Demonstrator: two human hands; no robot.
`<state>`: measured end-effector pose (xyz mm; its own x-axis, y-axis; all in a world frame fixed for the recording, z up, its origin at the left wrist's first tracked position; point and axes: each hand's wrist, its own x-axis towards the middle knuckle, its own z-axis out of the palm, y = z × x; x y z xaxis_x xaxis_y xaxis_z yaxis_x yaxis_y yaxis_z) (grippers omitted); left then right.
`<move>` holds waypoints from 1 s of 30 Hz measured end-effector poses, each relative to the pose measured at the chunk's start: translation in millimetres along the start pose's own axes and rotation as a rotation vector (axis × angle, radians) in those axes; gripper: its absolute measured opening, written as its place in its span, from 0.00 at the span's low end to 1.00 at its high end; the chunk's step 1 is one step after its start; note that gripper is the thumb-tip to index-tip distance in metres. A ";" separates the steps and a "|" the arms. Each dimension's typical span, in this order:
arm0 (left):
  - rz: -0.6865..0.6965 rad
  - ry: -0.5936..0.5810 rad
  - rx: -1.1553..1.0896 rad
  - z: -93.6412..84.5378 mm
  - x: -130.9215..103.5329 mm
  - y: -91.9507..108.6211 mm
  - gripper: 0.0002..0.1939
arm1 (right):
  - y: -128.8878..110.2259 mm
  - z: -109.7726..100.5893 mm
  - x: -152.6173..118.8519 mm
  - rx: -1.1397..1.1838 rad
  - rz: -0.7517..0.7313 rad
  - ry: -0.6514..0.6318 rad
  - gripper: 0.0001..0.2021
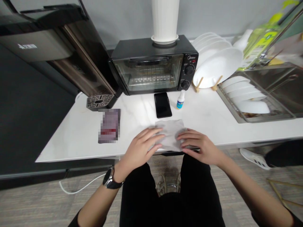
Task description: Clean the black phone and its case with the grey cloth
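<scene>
A thin, pale grey cloth or tissue lies spread flat near the front edge of the white counter. My left hand rests on its left side, fingers stretched out. On its right side lies my right hand, fingers extended along the edge. Just behind the sheet is a black smartphone, screen up. Beside the phone stands a small white bottle with a blue label. Further left on the counter is a blurred-out purplish packet.
A black toaster oven stands at the back, with a white ribbed pot on top. A drink dispenser is at left. White plates stand in a rack, right of the oven. A sink with a dish basket lies further right. Another person's shoe shows below.
</scene>
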<state>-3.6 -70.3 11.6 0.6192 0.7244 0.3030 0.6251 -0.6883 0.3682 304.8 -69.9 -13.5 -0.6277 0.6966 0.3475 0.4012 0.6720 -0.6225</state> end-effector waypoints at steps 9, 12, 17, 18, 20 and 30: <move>-0.072 -0.202 0.065 14.7 10.0 -20.9 0.29 | 9.5 7.2 25.9 -0.322 0.167 -0.057 0.25; -0.128 -0.259 0.101 9.5 5.5 -16.9 0.31 | 11.3 8.4 27.3 -0.364 0.171 -0.117 0.27; -0.140 -0.297 0.104 3.2 4.5 -17.0 0.33 | 9.6 10.0 22.3 -0.378 0.162 -0.136 0.31; -0.140 -0.306 0.098 2.5 5.3 -18.1 0.33 | 9.7 10.5 21.2 -0.381 0.159 -0.130 0.32; -0.142 -0.308 0.092 1.4 7.1 -20.4 0.34 | 10.7 11.2 19.7 -0.386 0.156 -0.113 0.33; -0.118 -0.200 0.113 -2.9 -3.7 -24.1 0.41 | 20.3 4.8 15.9 -0.389 0.200 -0.075 0.39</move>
<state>-22.4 -56.3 4.1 0.6130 0.7860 0.0800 0.7410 -0.6071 0.2869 299.8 -46.4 -24.0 -0.5530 0.8121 0.1862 0.7318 0.5803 -0.3575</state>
